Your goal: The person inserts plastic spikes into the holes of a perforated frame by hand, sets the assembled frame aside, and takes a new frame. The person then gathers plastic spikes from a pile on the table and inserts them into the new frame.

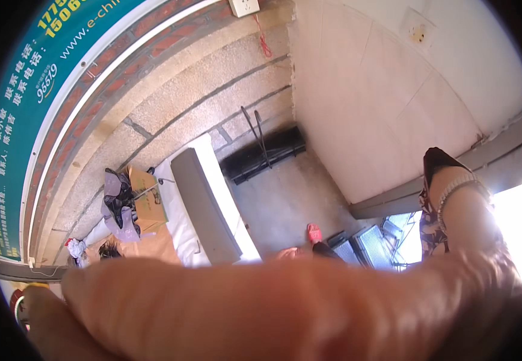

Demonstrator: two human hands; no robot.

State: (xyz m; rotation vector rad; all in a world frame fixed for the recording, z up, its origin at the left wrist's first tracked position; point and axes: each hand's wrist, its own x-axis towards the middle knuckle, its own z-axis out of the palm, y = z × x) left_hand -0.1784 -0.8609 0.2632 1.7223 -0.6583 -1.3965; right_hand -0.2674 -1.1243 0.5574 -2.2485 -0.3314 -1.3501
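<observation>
My right hand (213, 307) fills the lower part of the picture, very close and blurred. Its forearm comes in from the right, with a pale beaded bracelet (456, 182) on it and a dark floral sleeve (430, 225) beside it. Two finger shapes run toward the left edge, one a little apart from the other. The rest of the fingers drop out of sight at the bottom, so I cannot make out whether they hold anything. My left hand does not show.
Beyond the hand lies a long grey panel (204, 201) on a white surface. Left of it, a cardboard box (148, 201) stands with crumpled dark and lilac plastic (119, 201). Long dark tongs (260, 135) lean at a black trough (267, 157) by the wall. A red sandal (314, 231) shows on the floor.
</observation>
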